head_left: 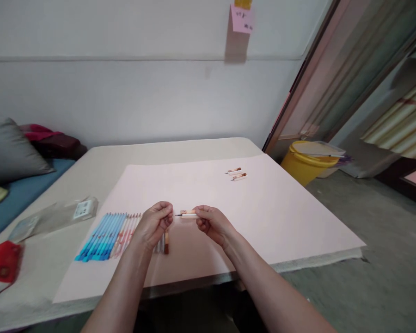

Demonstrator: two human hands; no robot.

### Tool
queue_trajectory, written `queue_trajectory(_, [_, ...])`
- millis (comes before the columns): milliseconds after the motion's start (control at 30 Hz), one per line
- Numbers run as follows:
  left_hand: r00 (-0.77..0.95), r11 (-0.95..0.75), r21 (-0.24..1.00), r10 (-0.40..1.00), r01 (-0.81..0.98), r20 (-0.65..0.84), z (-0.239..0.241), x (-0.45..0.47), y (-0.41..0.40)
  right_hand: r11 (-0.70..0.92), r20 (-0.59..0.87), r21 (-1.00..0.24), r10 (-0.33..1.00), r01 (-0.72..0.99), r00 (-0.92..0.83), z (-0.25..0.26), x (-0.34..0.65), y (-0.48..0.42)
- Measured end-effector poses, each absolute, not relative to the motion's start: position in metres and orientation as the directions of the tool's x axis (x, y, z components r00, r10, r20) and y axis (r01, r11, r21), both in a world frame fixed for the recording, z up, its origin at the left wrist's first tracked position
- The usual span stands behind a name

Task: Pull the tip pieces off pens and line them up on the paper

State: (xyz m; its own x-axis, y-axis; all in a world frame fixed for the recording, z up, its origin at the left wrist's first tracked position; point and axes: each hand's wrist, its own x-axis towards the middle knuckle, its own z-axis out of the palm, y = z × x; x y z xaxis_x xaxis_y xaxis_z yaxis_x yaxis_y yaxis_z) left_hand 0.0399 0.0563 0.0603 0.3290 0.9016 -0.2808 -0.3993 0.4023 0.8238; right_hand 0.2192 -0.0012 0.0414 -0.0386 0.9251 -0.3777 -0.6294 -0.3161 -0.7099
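Note:
In my right hand a slim white-and-orange pen is pinched near one end, its dark pointed tip facing left. My left hand is closed just beyond that tip, thumb and fingers pressed together; whatever it may hold is too small to make out. Under and beside my left forearm lies a row of pens: several blue pens, then several pink-and-white pens, then a brown-ended pen partly hidden by my hand. Farther back, two pens with dark points lie side by side.
A pale pink sheet covers much of the table. On its left are a clear plastic bag and a red packet. A yellow bin stands beyond the right edge, and a grey cushion rests at left.

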Motion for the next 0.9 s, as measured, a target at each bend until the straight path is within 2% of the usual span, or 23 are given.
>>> queue_trajectory(267, [0.322,0.373,0.884,0.905,-0.281,-0.279,0.0601,0.0402,0.0555,-0.317,-0.366,-0.711,0.929,-0.628,-0.054,0.0384,0.2197,-0.0005])
queue_trajectory(500, [0.301,0.266,0.953,0.93,-0.148,-0.212,0.0623,0.0423,0.0528,-0.324,-0.365,-0.723,0.929,-0.61,-0.06,0.0398,0.2193,-0.0008])
queue_trajectory(900, [0.328,0.319,0.938,0.908,-0.132,-0.262,0.0622,0.0418,0.0514,-0.296,-0.33,-0.775,0.943,-0.558,-0.042,0.0371,0.2166,-0.0017])
